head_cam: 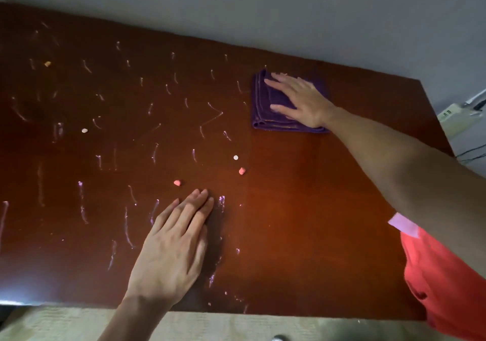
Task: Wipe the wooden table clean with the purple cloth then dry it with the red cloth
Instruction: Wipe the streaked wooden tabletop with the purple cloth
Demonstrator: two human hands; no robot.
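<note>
The dark wooden table (302,209) fills the view, streaked with many pale chalk-like marks on its left and middle. The folded purple cloth (265,114) lies flat at the far right of the table. My right hand (299,98) presses on it with straight, spread fingers. My left hand (173,246) rests flat on the table near the front edge, fingers together and straight. The red cloth (447,282) hangs over the table's front right corner, partly under my right arm, with a pale tag on it.
Several small crumbs lie on the table: pink ones (177,182) (242,171), white ones (236,157) (84,130), and an orange one (47,63) far left. A grey wall runs behind. White items with cables (462,119) stand beyond the right edge.
</note>
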